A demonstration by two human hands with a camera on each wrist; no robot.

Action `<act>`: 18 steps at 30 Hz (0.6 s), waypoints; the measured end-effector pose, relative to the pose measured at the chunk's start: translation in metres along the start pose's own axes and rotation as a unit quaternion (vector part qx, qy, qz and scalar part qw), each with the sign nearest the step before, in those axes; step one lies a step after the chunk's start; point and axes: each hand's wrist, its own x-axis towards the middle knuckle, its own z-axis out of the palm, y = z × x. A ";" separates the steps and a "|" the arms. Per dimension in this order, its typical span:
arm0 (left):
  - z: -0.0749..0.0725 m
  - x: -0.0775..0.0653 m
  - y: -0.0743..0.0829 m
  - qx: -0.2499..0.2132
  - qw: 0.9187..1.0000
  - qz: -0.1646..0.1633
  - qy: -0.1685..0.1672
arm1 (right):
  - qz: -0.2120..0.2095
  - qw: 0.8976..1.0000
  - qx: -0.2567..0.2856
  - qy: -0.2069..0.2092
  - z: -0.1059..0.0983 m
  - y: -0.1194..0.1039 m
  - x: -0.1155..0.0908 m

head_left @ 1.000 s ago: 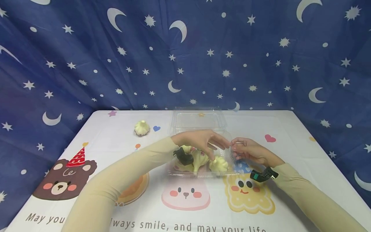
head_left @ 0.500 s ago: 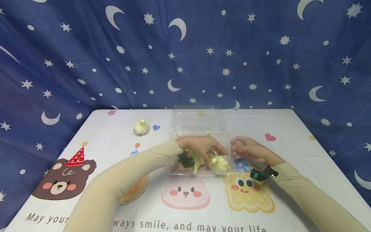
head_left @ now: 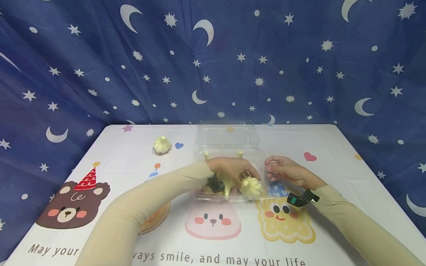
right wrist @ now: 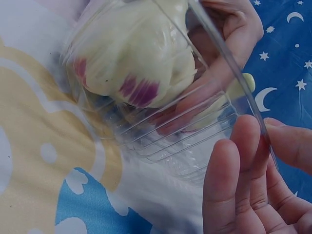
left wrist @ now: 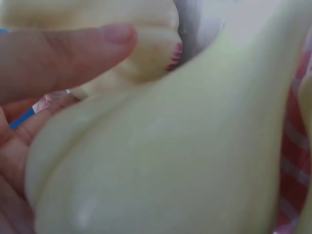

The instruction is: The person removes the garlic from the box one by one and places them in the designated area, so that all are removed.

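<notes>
Two hands are at a clear box [right wrist: 161, 146] on the bench [head_left: 332, 147], its lid [head_left: 227, 136] folded back on the far side. The left hand [head_left: 233, 170] reaches down into the box from the left and grips the front right garlic [head_left: 251, 187], its thumb and bent fingers spread about as wide as the bulb. Through the box's ribbed side, the right wrist view shows those fingers curled against the garlic, which has purple streaks below. The right hand [head_left: 285, 171] pinches the box's right rim between thumb and fingers, outside the box for the most part.

Another bulb [head_left: 227, 181] lies in the front left of the box beside the gripped one, its stem pointing toward the near edge; it fills much of the left wrist view. Behind the left hand, two stems [head_left: 240, 153] stick up in the back of the box. A lone garlic head [head_left: 162, 145] sits on the bench, well left of the box, near a printed blue heart [head_left: 179, 145]. A blue backdrop [head_left: 233, 66] with moons and stars hangs behind.
</notes>
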 end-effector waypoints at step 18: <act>0.002 -0.005 0.004 0.033 0.999 -0.005 0.034 | -0.001 1.000 0.002 -0.005 0.000 -0.001 -0.001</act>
